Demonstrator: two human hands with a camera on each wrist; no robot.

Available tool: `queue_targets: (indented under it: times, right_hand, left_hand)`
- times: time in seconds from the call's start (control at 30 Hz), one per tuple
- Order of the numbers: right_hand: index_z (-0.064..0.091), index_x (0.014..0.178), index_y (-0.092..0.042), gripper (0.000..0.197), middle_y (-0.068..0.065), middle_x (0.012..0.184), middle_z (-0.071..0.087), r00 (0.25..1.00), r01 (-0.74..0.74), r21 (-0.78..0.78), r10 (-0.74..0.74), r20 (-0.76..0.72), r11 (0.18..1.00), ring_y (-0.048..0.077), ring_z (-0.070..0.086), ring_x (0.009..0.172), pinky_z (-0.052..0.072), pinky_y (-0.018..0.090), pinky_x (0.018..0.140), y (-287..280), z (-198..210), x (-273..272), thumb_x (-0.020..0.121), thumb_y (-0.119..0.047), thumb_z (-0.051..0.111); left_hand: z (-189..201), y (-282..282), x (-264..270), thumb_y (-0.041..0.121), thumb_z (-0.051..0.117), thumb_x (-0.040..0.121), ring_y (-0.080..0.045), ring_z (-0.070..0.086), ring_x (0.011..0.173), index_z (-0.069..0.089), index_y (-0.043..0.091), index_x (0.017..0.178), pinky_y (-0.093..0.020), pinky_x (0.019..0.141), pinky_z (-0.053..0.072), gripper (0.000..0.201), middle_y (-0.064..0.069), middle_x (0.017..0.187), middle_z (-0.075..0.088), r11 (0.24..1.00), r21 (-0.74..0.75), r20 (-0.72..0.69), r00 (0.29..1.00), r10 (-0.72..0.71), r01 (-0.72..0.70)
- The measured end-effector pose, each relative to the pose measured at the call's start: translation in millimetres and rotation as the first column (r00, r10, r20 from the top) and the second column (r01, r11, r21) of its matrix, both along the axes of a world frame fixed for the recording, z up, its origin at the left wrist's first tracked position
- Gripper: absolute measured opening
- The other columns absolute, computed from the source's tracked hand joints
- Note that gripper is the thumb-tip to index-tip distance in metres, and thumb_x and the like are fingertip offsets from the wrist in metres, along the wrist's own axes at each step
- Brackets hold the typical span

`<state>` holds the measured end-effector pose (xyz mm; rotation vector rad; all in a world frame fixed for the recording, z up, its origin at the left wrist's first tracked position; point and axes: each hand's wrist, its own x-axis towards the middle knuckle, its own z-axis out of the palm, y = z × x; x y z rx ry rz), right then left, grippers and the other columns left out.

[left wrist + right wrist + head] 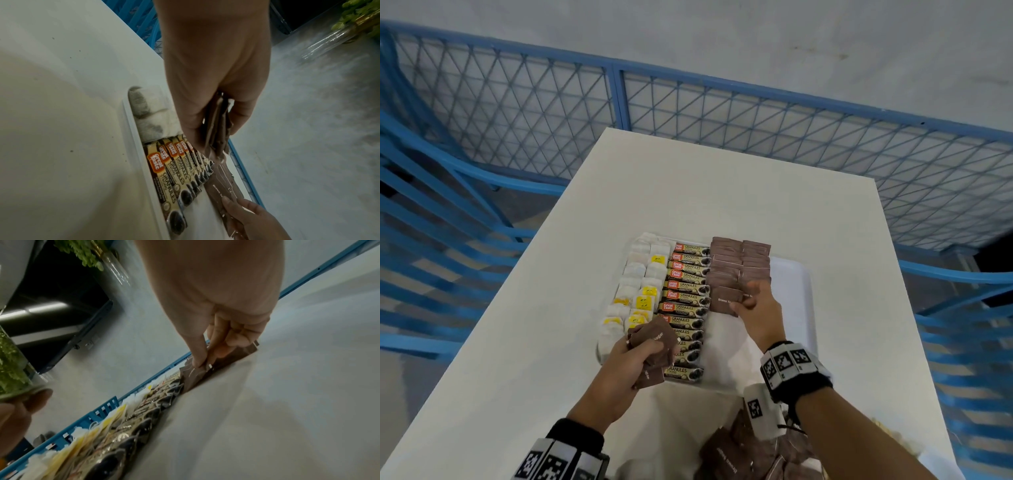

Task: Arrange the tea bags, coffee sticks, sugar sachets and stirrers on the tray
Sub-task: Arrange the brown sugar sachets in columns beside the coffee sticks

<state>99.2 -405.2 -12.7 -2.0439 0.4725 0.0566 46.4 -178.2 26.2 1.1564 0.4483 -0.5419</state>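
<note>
From the head view, the tray (796, 274) sits near the middle of the surface (688, 178), with tea bags (635, 287) along its left edge, coffee sticks (686, 301) in the next column and brown sugar sachets (739, 263) filling two columns from the far edge toward the near one. The right hand (755, 308) pinches one sachet at the near end of those columns; the left hand (635, 356) grips a bunch of spare sachets over the tray's near-left corner. More sachets lie in a loose pile (743, 455) at the near edge of the surface. No stirrers are visible.

From the left wrist view, the left hand's (216, 97) fingers curl round the bundle (218, 133), edges fanned (a loose grip could shed one onto the coffee sticks (174, 170)). Holding it firmly and feeding from the top seems wise.

From the right wrist view, the right hand (218, 340) holds its sachet (234, 355) between thumb and fingers, low over the row. To do this well, I judge it should be laid flat, overlapping the previous one evenly and square with the neighbouring column.
</note>
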Motion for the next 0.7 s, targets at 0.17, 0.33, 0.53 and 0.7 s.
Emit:
queue_targets:
  times: [0.17, 0.33, 0.53, 0.7]
  right_hand:
    - [0.044, 0.113, -0.009, 0.039, -0.003, 0.066, 0.055, 1.000, -0.015, -0.081, 0.015, 0.002, 0.997, 0.013, 0.056, 0.070, 0.049, 0.022, 0.068, 6, -9, 7, 0.082, -0.008, 0.068]
    - [0.043, 0.114, -0.007, 0.042, -0.001, 0.066, 0.053, 1.000, -0.008, -0.130, 0.010, 0.017, 0.992, 0.019, 0.056, 0.071, 0.046, 0.029, 0.069, 7, -13, 10, 0.081, -0.011, 0.069]
    - [0.052, 0.103, -0.013, 0.022, -0.001, 0.084, 0.057, 0.990, -0.094, -0.109, 0.105, 0.098, 0.990, 0.010, 0.055, 0.073, 0.041, 0.013, 0.065, 21, 8, 0, 0.087, -0.024, 0.063]
    - [0.061, 0.085, -0.022, 0.015, -0.010, 0.073, 0.059, 0.887, -0.452, 0.244, 0.461, 0.022, 0.858, -0.001, 0.052, 0.063, 0.040, 0.011, 0.063, 41, 41, -23, 0.092, -0.033, 0.054]
  left_hand:
    - [1, 1, -2, -0.008, 0.055, 0.085, -0.022, 0.070, 0.071, 0.058, -0.001, 0.113, -0.026, 0.061, 0.057, 0.030, -0.017, 0.089, 0.071, 1.000, -0.016, 0.003, 1.000, 0.022, -0.021]
    - [1, 0, -3, -0.006, 0.060, 0.082, -0.021, 0.068, 0.069, 0.059, -0.002, 0.115, -0.025, 0.061, 0.056, 0.034, -0.014, 0.086, 0.071, 0.999, 0.032, 0.036, 0.999, 0.004, -0.005]
    - [0, -2, -1, -0.002, 0.066, 0.079, -0.019, 0.065, 0.071, 0.061, 0.003, 0.113, -0.025, 0.057, 0.053, 0.035, -0.010, 0.085, 0.069, 0.995, 0.099, 0.043, 0.999, -0.014, 0.009]
    - [-2, -4, -2, 0.009, 0.081, 0.065, -0.020, 0.065, 0.075, 0.063, 0.012, 0.109, -0.027, 0.060, 0.049, 0.047, -0.006, 0.086, 0.070, 0.988, 0.150, 0.040, 0.998, -0.053, 0.047]
